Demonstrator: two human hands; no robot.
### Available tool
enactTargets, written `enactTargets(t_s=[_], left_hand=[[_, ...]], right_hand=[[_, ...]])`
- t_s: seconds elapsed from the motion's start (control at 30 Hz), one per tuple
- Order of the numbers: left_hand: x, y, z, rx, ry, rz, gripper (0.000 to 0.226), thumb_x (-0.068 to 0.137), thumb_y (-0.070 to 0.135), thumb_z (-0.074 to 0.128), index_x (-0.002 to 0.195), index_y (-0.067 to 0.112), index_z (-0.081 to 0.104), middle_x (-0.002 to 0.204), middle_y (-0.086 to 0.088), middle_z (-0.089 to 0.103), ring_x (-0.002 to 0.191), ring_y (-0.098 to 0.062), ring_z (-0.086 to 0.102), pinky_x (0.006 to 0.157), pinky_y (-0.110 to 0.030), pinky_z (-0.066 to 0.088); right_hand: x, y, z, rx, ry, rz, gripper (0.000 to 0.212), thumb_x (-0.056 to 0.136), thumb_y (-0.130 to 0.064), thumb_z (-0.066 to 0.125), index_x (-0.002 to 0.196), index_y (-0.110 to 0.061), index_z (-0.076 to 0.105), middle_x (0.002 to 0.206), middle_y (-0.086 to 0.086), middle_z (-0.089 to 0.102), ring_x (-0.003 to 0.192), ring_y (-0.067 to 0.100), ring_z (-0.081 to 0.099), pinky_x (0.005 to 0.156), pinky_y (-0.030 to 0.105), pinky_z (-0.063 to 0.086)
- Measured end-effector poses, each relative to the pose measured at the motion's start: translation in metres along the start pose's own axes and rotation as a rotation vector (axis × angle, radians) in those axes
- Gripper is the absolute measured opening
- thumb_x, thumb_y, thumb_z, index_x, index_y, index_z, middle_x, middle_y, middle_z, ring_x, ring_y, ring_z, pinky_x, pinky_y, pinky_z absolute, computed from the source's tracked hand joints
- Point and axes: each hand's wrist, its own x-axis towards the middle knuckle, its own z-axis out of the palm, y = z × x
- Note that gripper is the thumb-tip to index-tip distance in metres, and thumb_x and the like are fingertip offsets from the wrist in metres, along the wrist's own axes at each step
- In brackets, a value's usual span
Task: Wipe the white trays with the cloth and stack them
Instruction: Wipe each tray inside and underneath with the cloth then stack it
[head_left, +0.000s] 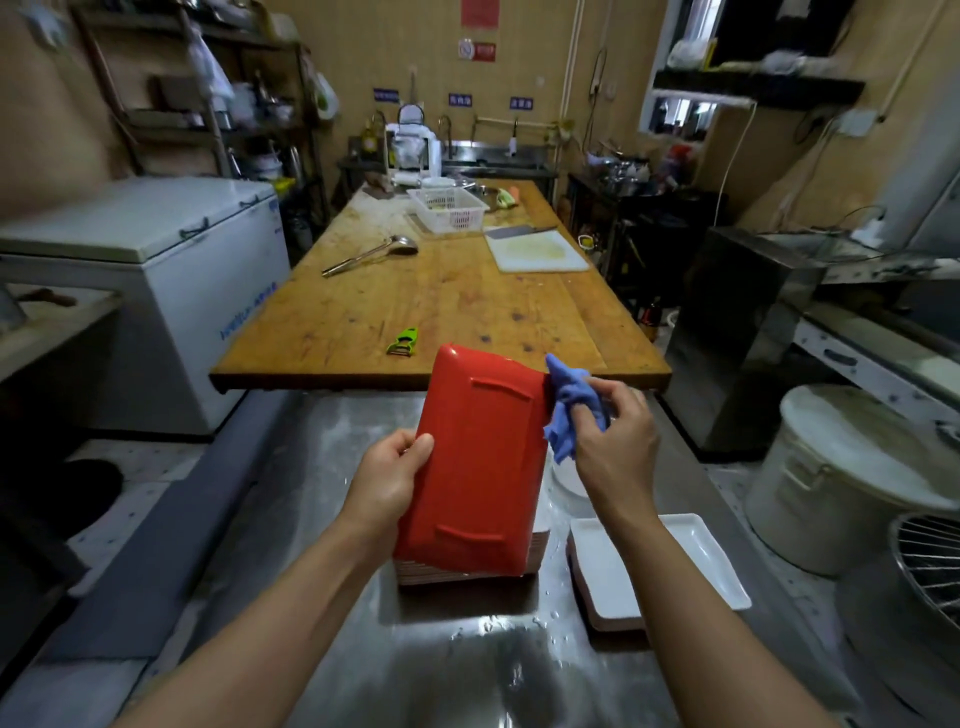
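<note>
My left hand grips the left edge of a rectangular tray that is tilted up with its red underside facing me. My right hand holds a bunched blue cloth against the tray's right edge. Under the lifted tray stands a stack of trays on the wet steel counter. To the right, a second stack lies with a white tray face up on top, partly hidden by my right forearm.
A long wooden table stretches ahead with a green peeler, a ladle, a white basket and a cutting board. A white freezer stands left. A large white lidded pot and a wire rack sit right.
</note>
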Motion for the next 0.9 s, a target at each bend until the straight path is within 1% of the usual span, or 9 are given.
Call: enactTargets(t_s=[0.07,0.1,0.2,0.27,0.37,0.5,0.67,0.83,0.9], left_hand=[[-0.002,0.005,-0.002,-0.051,-0.013,-0.026,0.023,0.098,0.017,0.047,0.100,-0.001,0.061,0.094,-0.022,0.067,0.086,-0.034,0.064,0.083,-0.048,0.054],[-0.003,0.008,-0.002,-0.061,-0.020,-0.027,0.023,0.098,0.017,0.048,0.101,-0.002,0.060,0.093,-0.022,0.067,0.085,-0.034,0.064,0.081,-0.046,0.054],[-0.005,0.013,0.000,-0.072,-0.042,0.006,0.018,0.097,0.015,0.048,0.088,0.004,0.059,0.078,-0.015,0.064,0.067,-0.022,0.061,0.061,-0.030,0.054],[-0.007,0.016,0.003,-0.073,-0.043,0.033,0.018,0.096,0.012,0.048,0.082,0.006,0.056,0.071,-0.012,0.062,0.057,-0.017,0.059,0.053,-0.025,0.051],[-0.007,0.016,0.003,-0.037,-0.034,0.084,0.017,0.096,0.011,0.050,0.081,0.006,0.055,0.070,-0.015,0.062,0.058,-0.021,0.057,0.057,-0.029,0.048],[-0.007,0.017,0.003,0.046,-0.025,0.147,0.018,0.096,0.016,0.050,0.082,0.006,0.057,0.077,-0.025,0.063,0.067,-0.028,0.058,0.067,-0.043,0.049],[-0.009,0.019,0.003,0.053,0.003,0.184,0.018,0.095,0.014,0.051,0.083,0.003,0.059,0.080,-0.028,0.064,0.069,-0.027,0.057,0.068,-0.043,0.047],[-0.011,0.019,-0.003,-0.066,-0.018,0.179,0.020,0.095,0.010,0.050,0.078,0.008,0.059,0.059,-0.003,0.067,0.052,-0.012,0.062,0.050,-0.023,0.052],[-0.011,0.019,-0.002,-0.094,-0.023,0.175,0.021,0.095,0.009,0.050,0.075,0.009,0.058,0.057,-0.001,0.066,0.050,-0.010,0.062,0.048,-0.022,0.052]], right_hand=[[0.002,-0.018,0.002,0.055,0.032,-0.113,0.012,0.084,-0.009,0.065,0.093,-0.016,0.063,0.097,-0.002,0.056,0.087,0.007,0.054,0.076,0.014,0.043],[0.003,-0.027,0.004,0.066,0.036,-0.174,0.012,0.083,-0.009,0.065,0.092,-0.017,0.062,0.097,-0.003,0.056,0.087,0.005,0.053,0.075,0.012,0.042],[0.006,-0.049,0.017,-0.027,-0.025,-0.351,0.012,0.081,-0.008,0.066,0.093,-0.010,0.064,0.108,0.003,0.056,0.103,0.014,0.050,0.086,0.017,0.037],[0.007,-0.058,0.029,-0.104,-0.181,-0.418,0.017,0.082,-0.006,0.064,0.099,-0.005,0.064,0.123,0.010,0.054,0.117,0.020,0.046,0.097,0.018,0.031],[0.003,-0.063,0.044,-0.194,-0.360,-0.487,0.030,0.088,-0.011,0.060,0.117,-0.005,0.061,0.135,0.010,0.050,0.131,0.024,0.038,0.109,0.025,0.023],[0.002,-0.067,0.055,-0.360,-0.388,-0.583,0.039,0.091,-0.019,0.056,0.129,-0.008,0.055,0.144,0.012,0.041,0.138,0.028,0.029,0.113,0.034,0.021],[0.005,-0.067,0.056,-0.333,-0.358,-0.619,0.036,0.091,-0.019,0.057,0.125,-0.010,0.059,0.134,0.014,0.050,0.128,0.030,0.040,0.106,0.036,0.032],[0.016,-0.042,0.037,-0.321,-0.304,-0.505,0.038,0.095,-0.025,0.052,0.131,-0.015,0.054,0.126,0.009,0.054,0.116,0.026,0.046,0.098,0.037,0.037],[0.020,-0.033,0.031,-0.279,-0.291,-0.432,0.036,0.095,-0.023,0.051,0.130,-0.014,0.055,0.122,0.009,0.055,0.113,0.025,0.046,0.097,0.032,0.035]])
